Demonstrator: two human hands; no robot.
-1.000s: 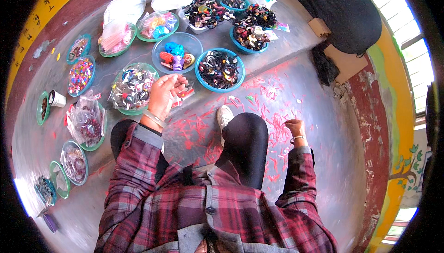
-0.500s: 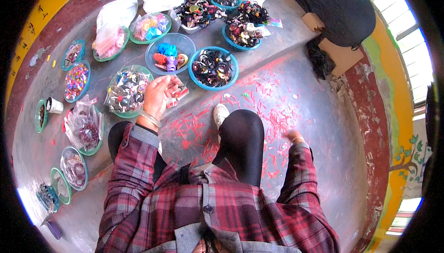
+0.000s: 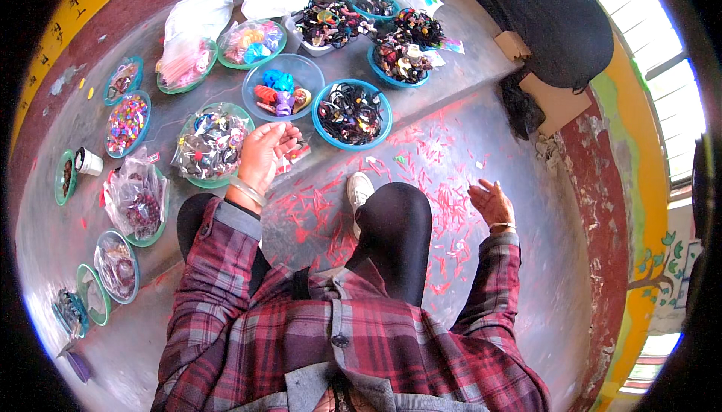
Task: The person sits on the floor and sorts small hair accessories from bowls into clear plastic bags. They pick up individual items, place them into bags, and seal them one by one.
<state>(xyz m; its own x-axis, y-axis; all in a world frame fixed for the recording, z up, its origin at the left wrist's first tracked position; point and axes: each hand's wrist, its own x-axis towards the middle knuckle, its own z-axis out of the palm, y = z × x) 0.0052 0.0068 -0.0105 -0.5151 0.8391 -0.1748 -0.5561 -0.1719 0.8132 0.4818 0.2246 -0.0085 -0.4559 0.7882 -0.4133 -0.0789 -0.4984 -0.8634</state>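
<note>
In the head view, the left hand (image 3: 263,155) is half curled; I cannot tell whether it grips the flat red-and-white packet (image 3: 296,156) just right of it. The right hand (image 3: 492,205) is open, seemingly empty, with thin red strips (image 3: 450,205) scattered leftward.

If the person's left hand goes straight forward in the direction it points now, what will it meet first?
The left hand would probably meet the clear bluish basin holding colourful items; its height is unclear, so it might pass above them.
</note>
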